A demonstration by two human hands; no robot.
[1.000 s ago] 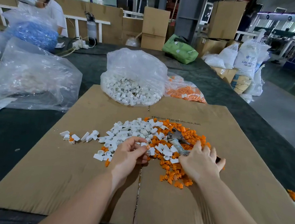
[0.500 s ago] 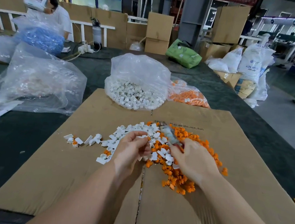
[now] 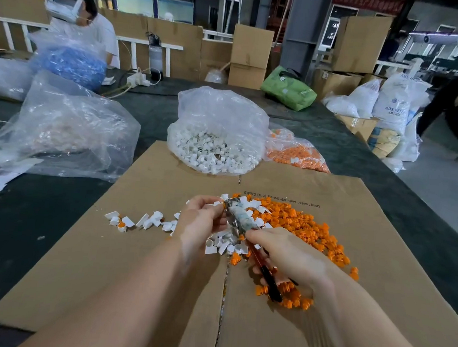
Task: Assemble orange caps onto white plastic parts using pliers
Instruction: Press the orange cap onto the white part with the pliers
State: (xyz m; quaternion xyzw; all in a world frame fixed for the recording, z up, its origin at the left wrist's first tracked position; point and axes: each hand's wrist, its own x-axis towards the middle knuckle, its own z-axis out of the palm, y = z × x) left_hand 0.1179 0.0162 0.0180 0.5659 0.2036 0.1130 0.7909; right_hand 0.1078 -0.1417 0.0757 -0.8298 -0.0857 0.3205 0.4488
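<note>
My right hand [image 3: 288,256] grips the dark handles of the pliers [image 3: 239,219], whose taped metal jaws point up and left. My left hand [image 3: 201,220] pinches a small white plastic part [image 3: 211,206] right at the jaws; whether an orange cap sits on it is hidden by my fingers. Under both hands lies a heap of loose white parts [image 3: 225,243] and orange caps [image 3: 304,228] on a flat cardboard sheet [image 3: 123,250]. A few finished pieces with orange caps [image 3: 121,222] lie to the left.
Behind the cardboard stand a clear bag of white parts [image 3: 216,145] and a bag of orange caps [image 3: 295,154]. Large clear bags [image 3: 67,130] fill the left of the dark table. Another person [image 3: 81,22] sits at the far left; someone walks at the far right.
My right hand picked the pliers up from the pile and swung their jaws over to my left hand. My left hand rose slightly with the white part.
</note>
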